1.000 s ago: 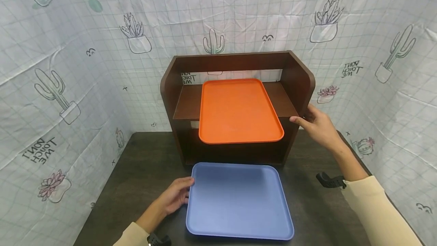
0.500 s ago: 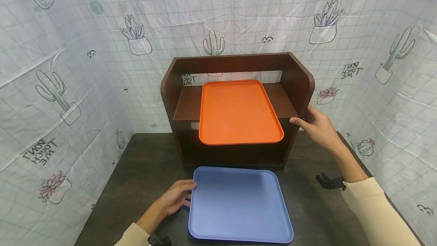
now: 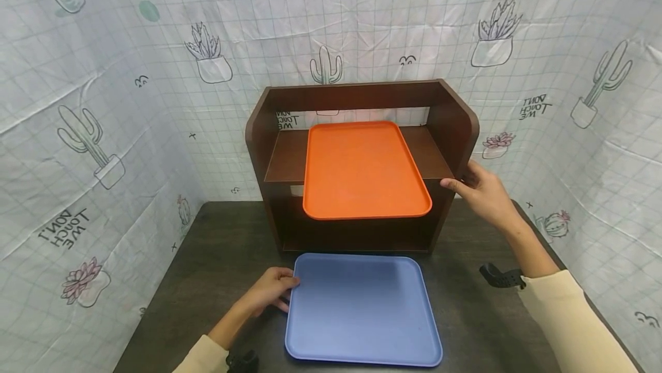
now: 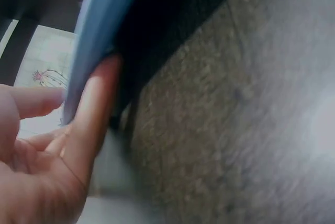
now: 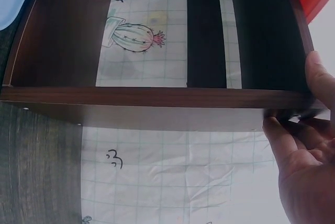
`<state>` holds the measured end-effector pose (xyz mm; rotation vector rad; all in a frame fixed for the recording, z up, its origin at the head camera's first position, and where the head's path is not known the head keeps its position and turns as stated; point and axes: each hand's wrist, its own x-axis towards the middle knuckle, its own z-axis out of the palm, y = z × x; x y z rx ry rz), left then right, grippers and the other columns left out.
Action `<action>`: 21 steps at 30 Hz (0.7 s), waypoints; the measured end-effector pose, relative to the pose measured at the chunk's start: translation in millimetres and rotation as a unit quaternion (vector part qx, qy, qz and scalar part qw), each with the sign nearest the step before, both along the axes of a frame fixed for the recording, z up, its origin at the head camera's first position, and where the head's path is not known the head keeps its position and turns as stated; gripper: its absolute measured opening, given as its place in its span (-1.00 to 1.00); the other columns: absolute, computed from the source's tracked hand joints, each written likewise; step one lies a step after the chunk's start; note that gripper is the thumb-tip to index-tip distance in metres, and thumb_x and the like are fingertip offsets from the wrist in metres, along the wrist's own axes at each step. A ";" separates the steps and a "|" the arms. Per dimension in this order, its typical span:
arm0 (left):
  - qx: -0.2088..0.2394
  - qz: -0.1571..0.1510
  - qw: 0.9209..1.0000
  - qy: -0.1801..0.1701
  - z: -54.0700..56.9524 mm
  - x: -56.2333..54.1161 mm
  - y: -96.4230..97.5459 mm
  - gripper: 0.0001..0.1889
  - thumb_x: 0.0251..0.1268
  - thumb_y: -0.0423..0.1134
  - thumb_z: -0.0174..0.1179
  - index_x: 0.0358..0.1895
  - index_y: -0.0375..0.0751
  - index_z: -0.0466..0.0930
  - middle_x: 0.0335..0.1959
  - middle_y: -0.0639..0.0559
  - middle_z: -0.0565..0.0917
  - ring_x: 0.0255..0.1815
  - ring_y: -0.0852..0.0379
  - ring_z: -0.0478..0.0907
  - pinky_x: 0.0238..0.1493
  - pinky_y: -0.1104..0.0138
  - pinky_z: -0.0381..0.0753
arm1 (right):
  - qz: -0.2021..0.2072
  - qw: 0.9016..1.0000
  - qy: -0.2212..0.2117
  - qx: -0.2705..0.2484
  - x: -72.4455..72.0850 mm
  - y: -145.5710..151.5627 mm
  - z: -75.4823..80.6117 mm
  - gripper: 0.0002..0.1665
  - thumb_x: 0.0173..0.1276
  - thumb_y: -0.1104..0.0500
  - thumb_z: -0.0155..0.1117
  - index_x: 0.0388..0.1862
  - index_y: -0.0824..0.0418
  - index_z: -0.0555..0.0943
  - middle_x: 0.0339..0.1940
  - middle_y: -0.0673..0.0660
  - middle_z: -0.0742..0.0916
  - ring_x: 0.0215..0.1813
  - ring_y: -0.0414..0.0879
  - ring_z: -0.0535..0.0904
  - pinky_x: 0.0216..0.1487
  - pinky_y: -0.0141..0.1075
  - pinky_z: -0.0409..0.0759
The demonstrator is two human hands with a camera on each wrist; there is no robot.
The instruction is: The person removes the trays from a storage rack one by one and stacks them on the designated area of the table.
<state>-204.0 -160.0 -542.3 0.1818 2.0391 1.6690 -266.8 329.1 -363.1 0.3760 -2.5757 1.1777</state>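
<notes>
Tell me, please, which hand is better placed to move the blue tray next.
Probably the left hand: it pinches the blue tray by its left edge, while the right hand grips the brown shelf.

A pale blue rectangular tray (image 3: pixel 364 311) with rounded corners and a low raised rim lies face up, its far end just before the shelf's base. The left hand (image 3: pixel 269 289) pinches its left edge, and a dark gap shows beneath. The dark brown two-level shelf (image 3: pixel 455 126) stands upright beyond, the right hand (image 3: pixel 481 192) gripping its right side panel. On its upper board an orange tray (image 3: pixel 364 172) lies face up, near end overhanging.
</notes>
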 end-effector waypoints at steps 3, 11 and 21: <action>-0.029 0.004 0.999 0.025 2.2 1.2 0.2 -0.71 0.58 -0.28 0.19 0.06 -0.54 0.61 -0.32 -0.12 0.75 -0.46 0.11 0.76 -0.42 0.14 0.86 | -0.001 1.000 0.000 -0.001 0.6 -0.4 0.0 -0.24 0.53 0.07 0.42 0.57 0.32 0.40 0.40 0.49 0.62 0.38 0.49 0.58 -0.01 -0.83 0.45; -0.088 0.030 0.993 0.074 4.3 3.2 3.0 -0.79 0.46 -0.38 0.28 -0.04 -0.52 0.62 -0.48 -0.08 0.73 -0.63 0.17 0.70 -0.51 0.19 0.82 | -0.002 1.000 0.001 0.001 0.8 -0.6 0.7 -0.25 0.54 0.07 0.41 0.57 0.32 0.40 0.39 0.50 0.63 0.36 0.50 0.59 -0.03 -0.83 0.46; -0.089 0.040 0.992 0.083 5.0 6.4 5.1 -0.78 0.43 -0.42 0.30 -0.01 -0.52 0.59 -0.42 -0.09 0.74 -0.61 0.16 0.70 -0.50 0.19 0.83 | -0.001 1.000 0.004 0.003 0.0 -0.3 0.6 -0.24 0.53 0.07 0.42 0.57 0.32 0.40 0.39 0.50 0.63 0.36 0.49 0.58 -0.02 -0.83 0.45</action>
